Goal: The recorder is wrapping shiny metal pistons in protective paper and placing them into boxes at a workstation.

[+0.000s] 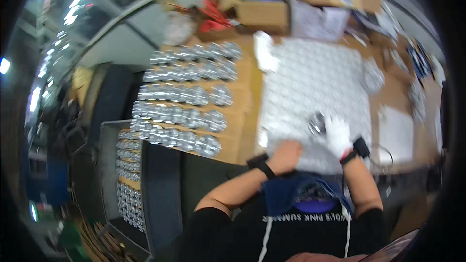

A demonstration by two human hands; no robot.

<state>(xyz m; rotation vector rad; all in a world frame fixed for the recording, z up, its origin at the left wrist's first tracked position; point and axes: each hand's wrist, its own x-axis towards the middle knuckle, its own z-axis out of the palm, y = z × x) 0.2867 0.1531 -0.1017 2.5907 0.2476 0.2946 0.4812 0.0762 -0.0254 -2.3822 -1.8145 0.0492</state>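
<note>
My right hand (337, 133), in a white glove, is at the near right of a white sheet (310, 77) patterned with rows of round shapes. Its fingers close on the side of a shiny round metal part (317, 124), which is tilted and blurred. Bare and curled, my left hand (287, 155) rests at the sheet's near edge, beside crinkled clear plastic (313, 157). What its fingers hold, if anything, is hidden. Left of the sheet, several rows of similar silver metal parts (194, 94) lie on brown cardboard (238, 111).
A crumpled white cloth or glove (264, 53) lies at the sheet's far left corner. Cardboard boxes (262, 14) and red items (213, 17) stand behind. Bagged parts (373, 75) and white paper (395, 133) lie at right. A grey bin (104, 165) at lower left holds more parts.
</note>
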